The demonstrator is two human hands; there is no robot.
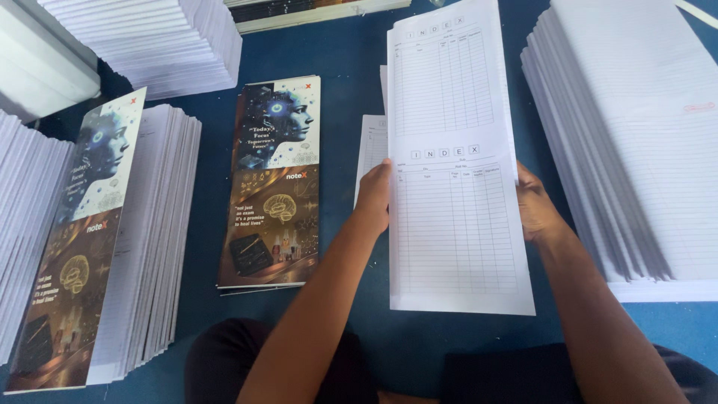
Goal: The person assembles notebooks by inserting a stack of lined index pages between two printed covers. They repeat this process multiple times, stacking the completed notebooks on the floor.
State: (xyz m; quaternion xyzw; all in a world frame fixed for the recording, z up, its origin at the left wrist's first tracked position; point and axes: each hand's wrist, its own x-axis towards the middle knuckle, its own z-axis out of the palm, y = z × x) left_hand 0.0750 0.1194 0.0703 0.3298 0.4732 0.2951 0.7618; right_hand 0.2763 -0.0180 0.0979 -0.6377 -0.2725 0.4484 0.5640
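A deep blue work surface [351,67] fills the scene, lit evenly by soft, bright light with faint shadows. Tall stacks of white ruled paper [636,135] crowd its right edge, more white stacks [157,37] rise at the upper left, and a fanned pile [149,239] stands along the left side. A pale grey block [37,60] sits in the top left corner.

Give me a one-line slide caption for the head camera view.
Both hands, left hand and right hand, grip a tall printed table sheet between paper stacks.
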